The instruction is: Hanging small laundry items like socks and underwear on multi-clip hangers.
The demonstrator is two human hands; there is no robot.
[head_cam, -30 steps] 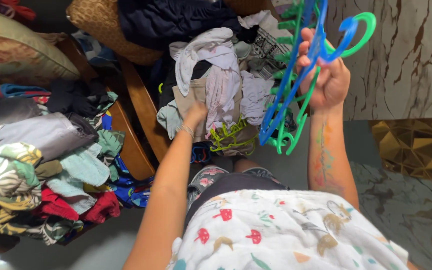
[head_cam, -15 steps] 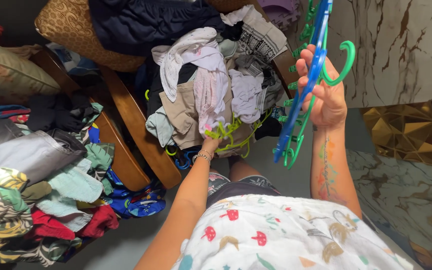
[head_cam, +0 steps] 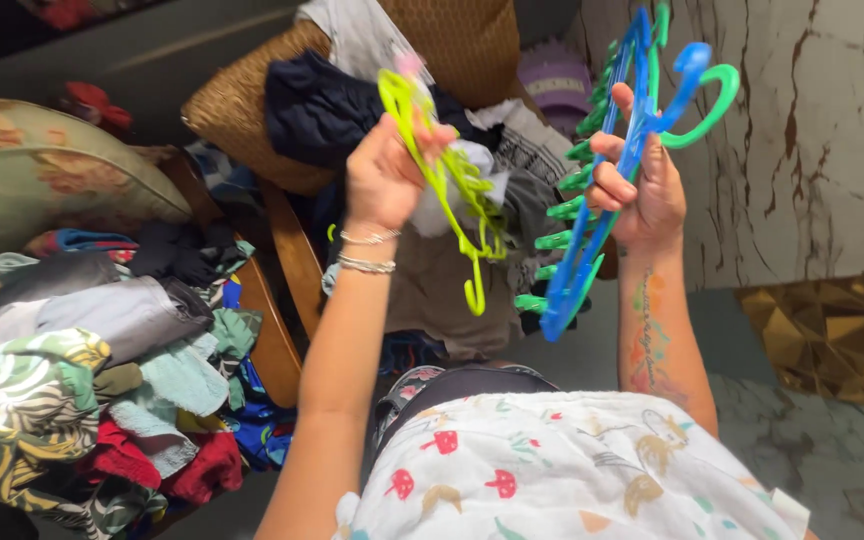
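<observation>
Holding two lots of hangers, you have both hands raised over the laundry. Your left hand (head_cam: 384,178) is closed around the top of a yellow-green hanger (head_cam: 445,180), which hangs down from your fist with its hook end lowest, near the middle of the view. Your right hand (head_cam: 642,190) is clenched on a bunch of blue and green hangers (head_cam: 592,230), their hooks sticking up above your fingers and the bodies slanting down to the left. The two lots sit near each other but apart. Two thin bracelets (head_cam: 367,250) circle your left wrist. Behind both hands, a heap of clothes (head_cam: 432,290) lies far from you on a wooden chair (head_cam: 292,250), with a brown woven cushion (head_cam: 242,120) at the far side. To the left, a second pile of folded garments (head_cam: 82,390) in mixed colours lies well apart from your hands. On the right stands a marbled wall (head_cam: 812,130)
</observation>
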